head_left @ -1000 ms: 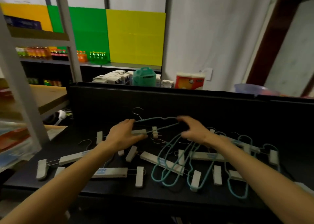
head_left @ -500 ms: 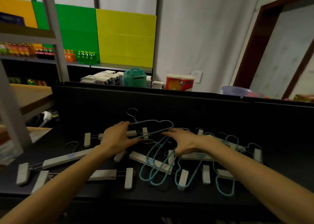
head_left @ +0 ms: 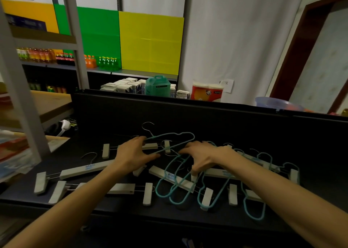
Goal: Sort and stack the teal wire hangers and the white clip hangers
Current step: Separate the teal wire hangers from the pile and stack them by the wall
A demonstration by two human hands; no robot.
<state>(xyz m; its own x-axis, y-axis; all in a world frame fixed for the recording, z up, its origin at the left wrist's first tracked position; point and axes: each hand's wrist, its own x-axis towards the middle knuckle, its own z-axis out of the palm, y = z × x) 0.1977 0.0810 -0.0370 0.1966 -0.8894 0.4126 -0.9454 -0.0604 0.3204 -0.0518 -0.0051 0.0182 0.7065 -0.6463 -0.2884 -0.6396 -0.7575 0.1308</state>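
My left hand (head_left: 134,153) grips a teal wire hanger (head_left: 180,135) by its left corner, just below the metal hook; the hanger is lifted slightly at the back of the black table (head_left: 113,206). Over a tangle of several teal wire hangers (head_left: 165,187) on the table, my right hand (head_left: 202,157) is spread, fingertips touching the wires, thumb pointing down. White clip hangers (head_left: 86,169) lie scattered front and left. More white clip hangers (head_left: 218,172) lie under the teal ones on the right.
A grey shelf post (head_left: 24,116) stands close on the left, with drink bottles (head_left: 37,55) on shelves behind it. Beyond the table's raised black back panel (head_left: 244,119) sit cartons, a teal box (head_left: 157,86), a paper roll pack (head_left: 207,92) and a plastic basin (head_left: 276,104).
My right hand let go of the raised teal hanger's right end and came down onto the teal pile. My left hand kept its hold on the hanger.
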